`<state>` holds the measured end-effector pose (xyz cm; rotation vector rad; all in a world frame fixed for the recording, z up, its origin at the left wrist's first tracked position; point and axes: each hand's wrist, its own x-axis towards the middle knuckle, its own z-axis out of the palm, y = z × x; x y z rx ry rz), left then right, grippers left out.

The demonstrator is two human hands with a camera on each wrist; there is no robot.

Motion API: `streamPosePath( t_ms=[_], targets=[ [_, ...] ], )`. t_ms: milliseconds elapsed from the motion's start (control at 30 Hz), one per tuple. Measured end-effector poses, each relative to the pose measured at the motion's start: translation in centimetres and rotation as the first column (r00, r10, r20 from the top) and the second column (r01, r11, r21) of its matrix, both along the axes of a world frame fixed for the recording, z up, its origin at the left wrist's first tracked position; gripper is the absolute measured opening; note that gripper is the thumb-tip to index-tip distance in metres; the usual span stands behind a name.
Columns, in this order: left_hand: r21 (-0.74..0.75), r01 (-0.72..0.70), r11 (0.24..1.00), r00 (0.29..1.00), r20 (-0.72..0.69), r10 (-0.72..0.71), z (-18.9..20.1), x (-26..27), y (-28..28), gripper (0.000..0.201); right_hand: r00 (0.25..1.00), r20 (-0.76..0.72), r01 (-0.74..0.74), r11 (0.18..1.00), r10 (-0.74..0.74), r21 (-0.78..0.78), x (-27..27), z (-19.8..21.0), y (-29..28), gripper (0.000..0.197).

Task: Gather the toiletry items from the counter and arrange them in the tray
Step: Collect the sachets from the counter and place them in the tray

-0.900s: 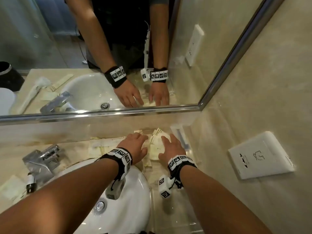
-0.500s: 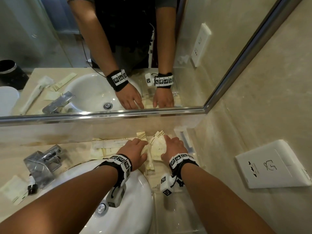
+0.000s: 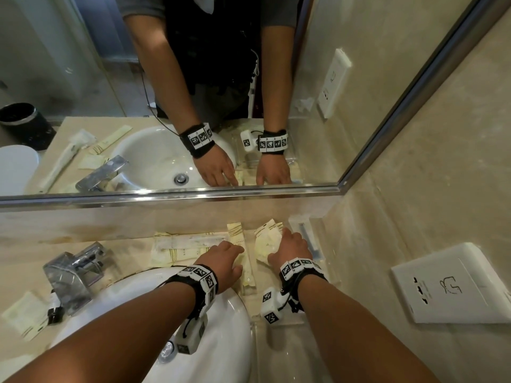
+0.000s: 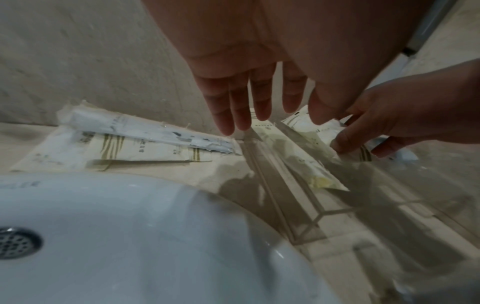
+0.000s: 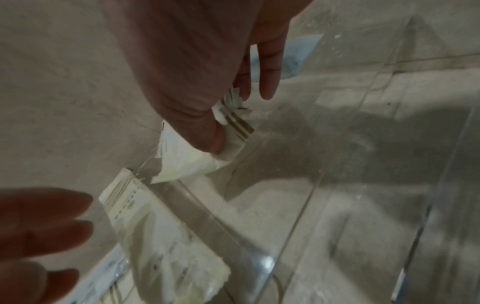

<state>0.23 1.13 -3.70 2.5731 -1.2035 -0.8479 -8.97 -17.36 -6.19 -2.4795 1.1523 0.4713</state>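
Observation:
A clear acrylic tray (image 3: 279, 323) sits on the counter right of the sink. My right hand (image 3: 293, 247) reaches into its far end and pinches a crumpled cream packet (image 5: 187, 162) between thumb and fingers. My left hand (image 3: 224, 258) hovers open with straight fingers over a long cream packet (image 4: 306, 162) that lies along the tray's left wall (image 4: 272, 195). A blue-white packet (image 5: 296, 53) lies beyond the right hand's fingers. More cream packets (image 4: 116, 144) and a white wrapped stick (image 4: 145, 131) lie on the counter behind the basin.
The white basin (image 3: 166, 313) and chrome faucet (image 3: 74, 275) fill the left. A small black-capped bottle (image 3: 54, 310) and a flat packet (image 3: 25, 313) lie left of the faucet. The mirror rim (image 3: 166, 193) runs close behind; a wall socket (image 3: 453, 283) is on the right.
My left hand has come off the crumpled cream packet and now hovers over the long one. My right hand keeps the crumpled packet and has shifted slightly toward the back of the tray.

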Motion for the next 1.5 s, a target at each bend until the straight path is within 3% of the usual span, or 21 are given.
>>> streamPosePath(
  t_ms=[300,467,667,833,933,1067,1200,1267,1367,1500],
  targets=[
    [-0.024,0.002,1.000,1.000,0.023,-0.001,0.1,0.6,-0.3,0.054,0.996,0.083,0.037,0.999,-0.038,0.017,-0.1,0.0,0.5,0.054],
    [-0.056,-0.016,0.998,0.999,0.029,0.017,0.5,0.9,-0.7,0.066,0.956,0.293,0.025,0.999,-0.017,-0.022,-1.6,0.8,0.6,0.075],
    [-0.128,-0.051,0.990,0.998,0.022,0.054,1.1,0.8,-3.2,0.095,0.934,0.274,-0.178,0.963,0.230,-0.200,-4.4,1.4,0.3,0.074],
    [-0.093,0.043,0.995,0.999,0.023,-0.041,0.7,-0.3,-5.2,0.102,0.930,0.246,-0.226,0.952,0.274,-0.205,-6.1,0.9,0.5,0.074],
    [-0.061,0.078,0.995,0.996,0.042,-0.075,0.5,-0.7,-5.8,0.102,0.936,0.250,-0.207,0.963,0.246,-0.175,-6.5,0.8,0.5,0.073],
    [-0.015,0.077,0.997,0.996,0.043,-0.076,0.0,-0.7,-6.5,0.097,0.939,0.275,-0.175,0.975,0.207,-0.135,-6.7,0.8,0.3,0.050],
    [-0.003,0.135,0.991,0.989,0.067,-0.135,0.1,-1.1,-7.1,0.058,0.944,0.293,-0.116,0.985,0.150,-0.131,-6.7,1.0,0.5,0.037],
    [0.032,0.180,0.983,0.976,0.115,-0.183,0.1,-1.5,-7.4,0.049,0.953,0.260,-0.122,0.983,0.155,-0.139,-6.9,1.0,0.6,0.037],
    [0.109,0.212,0.971,0.962,0.153,-0.227,-0.3,-2.1,-7.8,0.048,0.963,0.238,-0.099,0.989,0.123,-0.110,-7.2,0.6,0.8,0.041],
    [0.168,0.194,0.966,0.970,0.117,-0.215,-0.7,-2.2,-7.6,0.049,0.955,0.269,-0.104,0.991,0.123,-0.084,-6.9,0.2,1.1,0.033]
  ],
)
